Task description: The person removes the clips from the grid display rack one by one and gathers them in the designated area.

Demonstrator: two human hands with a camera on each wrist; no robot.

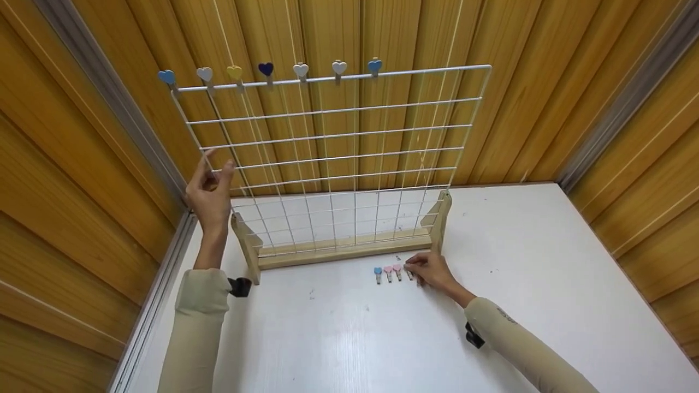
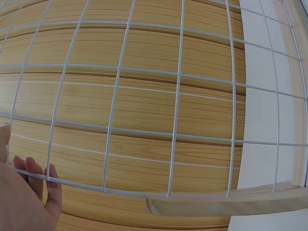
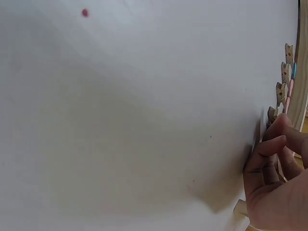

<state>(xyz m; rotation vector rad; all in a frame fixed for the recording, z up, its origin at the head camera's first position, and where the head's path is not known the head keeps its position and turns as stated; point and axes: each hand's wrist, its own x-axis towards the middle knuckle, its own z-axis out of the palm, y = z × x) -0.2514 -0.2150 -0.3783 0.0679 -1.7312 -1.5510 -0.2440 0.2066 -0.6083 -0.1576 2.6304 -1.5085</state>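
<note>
Clip point(image 1: 410, 275), 4th from left: on desk point(image 1: 338, 338), long axis roughly fore-and-aft; right hand point(image 1: 430, 271) nearer, fingers narrowed against it, grip unclear. Left hand point(image 1: 212, 199): holding wire grid point(image 1: 324, 136) edge.

Yellow-brown plank walls point(image 1: 524, 120) around a white tabletop point(image 1: 546, 262) — grey corner trim point(image 1: 625, 101), pale glare point(image 1: 349, 344).

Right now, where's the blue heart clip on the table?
In the head view, the blue heart clip lies leftmost in its row, beside a pink clip and left of the right hand.
</note>
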